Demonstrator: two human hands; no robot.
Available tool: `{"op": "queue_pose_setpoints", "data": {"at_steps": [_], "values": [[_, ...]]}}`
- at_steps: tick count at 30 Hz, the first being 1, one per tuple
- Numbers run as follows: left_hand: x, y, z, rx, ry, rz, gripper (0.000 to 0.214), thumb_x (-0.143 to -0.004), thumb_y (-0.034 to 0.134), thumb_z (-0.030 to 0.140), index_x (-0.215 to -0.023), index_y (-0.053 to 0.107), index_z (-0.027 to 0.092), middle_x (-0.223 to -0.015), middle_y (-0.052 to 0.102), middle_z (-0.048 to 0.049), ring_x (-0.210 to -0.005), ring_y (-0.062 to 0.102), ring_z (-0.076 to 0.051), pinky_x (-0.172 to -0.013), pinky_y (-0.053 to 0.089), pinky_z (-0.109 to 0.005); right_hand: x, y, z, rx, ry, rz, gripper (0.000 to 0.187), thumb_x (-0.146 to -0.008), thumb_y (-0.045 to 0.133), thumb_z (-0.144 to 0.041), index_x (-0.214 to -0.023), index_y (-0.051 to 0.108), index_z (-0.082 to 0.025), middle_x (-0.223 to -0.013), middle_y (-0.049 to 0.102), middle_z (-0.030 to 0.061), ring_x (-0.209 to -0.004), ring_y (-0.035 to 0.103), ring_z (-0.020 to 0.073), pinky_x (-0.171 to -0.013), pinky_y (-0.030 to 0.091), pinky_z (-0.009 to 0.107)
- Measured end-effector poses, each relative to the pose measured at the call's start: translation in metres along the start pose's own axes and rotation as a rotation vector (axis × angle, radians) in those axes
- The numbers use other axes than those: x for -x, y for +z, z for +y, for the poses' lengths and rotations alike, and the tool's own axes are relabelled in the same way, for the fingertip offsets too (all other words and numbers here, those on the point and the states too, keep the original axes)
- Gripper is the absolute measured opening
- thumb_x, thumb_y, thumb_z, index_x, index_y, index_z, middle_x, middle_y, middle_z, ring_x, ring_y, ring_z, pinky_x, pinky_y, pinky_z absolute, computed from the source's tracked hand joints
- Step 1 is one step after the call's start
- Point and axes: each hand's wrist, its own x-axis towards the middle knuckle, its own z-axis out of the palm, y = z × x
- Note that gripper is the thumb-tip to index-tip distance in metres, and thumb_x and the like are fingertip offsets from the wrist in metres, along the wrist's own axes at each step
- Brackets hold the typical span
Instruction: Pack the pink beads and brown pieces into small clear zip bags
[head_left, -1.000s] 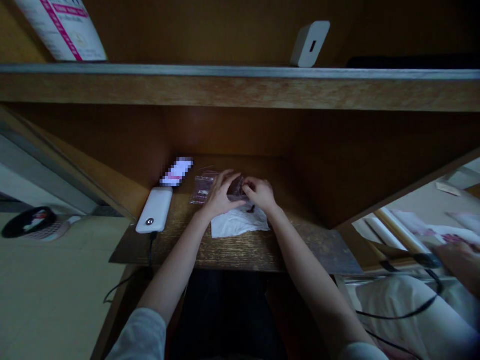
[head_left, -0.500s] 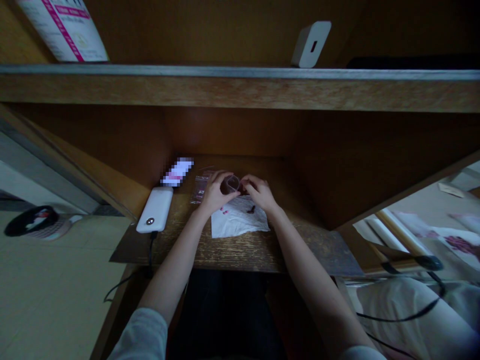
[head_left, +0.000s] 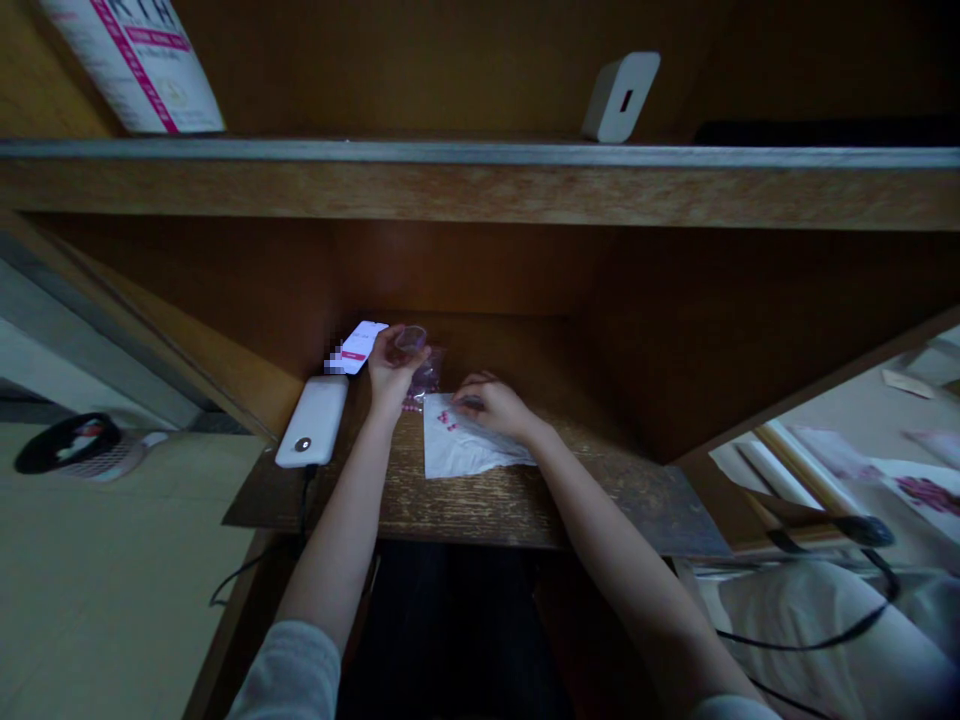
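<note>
My left hand (head_left: 389, 374) is closed around a small clear round cup (head_left: 410, 338), raised beside the phone (head_left: 363, 345). My right hand (head_left: 501, 403) hangs low over a white tissue (head_left: 457, 455), fingers curled together. Something dark shows under its fingertips, but I cannot make out what it is. Several small pink beads (head_left: 448, 420) lie on the tissue, left of my right fingertips. Between the hands, a clear plastic bag (head_left: 426, 378) rests on the wooden desk, with more pink beads along its lower end.
A white power bank (head_left: 313, 422) with a black cable lies at the desk's left edge. Overhead, a shelf (head_left: 480, 190) carries a white charger plug (head_left: 621, 98) and a white and pink container (head_left: 142, 70). On the floor at left stands a basket (head_left: 82, 445).
My left hand has moved left with the cup, away from my right hand. My right hand has dropped left onto the tissue, covering where a dark thing lay. More pink beads show.
</note>
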Motion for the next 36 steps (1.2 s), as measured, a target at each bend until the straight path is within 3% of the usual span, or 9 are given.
{"op": "queue_pose_setpoints", "data": {"at_steps": [10,20,29,36], "values": [[0.006,0.006,-0.010,-0.085,0.018,-0.192,0.054,-0.060,0.078,0.020,-0.110,0.058,0.021,-0.108,0.063,-0.0056,-0.093,0.064,-0.019,-0.078,0.054,-0.033,0.001,-0.004,-0.005,-0.051,0.010,-0.160,0.014,-0.077,0.069,-0.027,-0.088,0.073,-0.021,-0.086,0.066,0.0040,-0.080,0.057,0.0169,-0.075,0.041,0.029],[0.011,0.007,-0.013,-0.235,0.095,-0.342,0.055,-0.060,0.081,0.025,-0.110,0.059,0.022,-0.113,0.063,-0.0083,-0.099,0.063,-0.022,-0.084,0.052,-0.037,0.001,-0.005,-0.004,-0.039,-0.015,-0.153,0.010,-0.078,0.067,-0.028,-0.083,0.074,-0.022,-0.083,0.066,0.0026,-0.077,0.057,0.0154,-0.073,0.039,0.028],[0.013,0.009,-0.012,-0.260,0.116,-0.356,0.053,-0.061,0.080,0.022,-0.109,0.058,0.022,-0.115,0.062,-0.0076,-0.102,0.062,-0.021,-0.085,0.051,-0.037,0.000,-0.001,-0.004,-0.053,-0.036,-0.171,0.008,-0.076,0.067,-0.022,-0.082,0.073,-0.022,-0.086,0.070,0.0022,-0.083,0.060,0.0168,-0.080,0.039,0.030],[0.014,0.009,-0.013,-0.271,0.142,-0.417,0.054,-0.062,0.079,0.021,-0.112,0.057,0.022,-0.116,0.062,-0.0074,-0.102,0.062,-0.022,-0.086,0.051,-0.038,0.003,-0.015,-0.005,-0.246,0.053,-0.041,0.012,-0.080,0.060,-0.021,-0.086,0.070,-0.019,-0.087,0.068,0.0034,-0.077,0.060,0.0146,-0.071,0.043,0.027]]}}
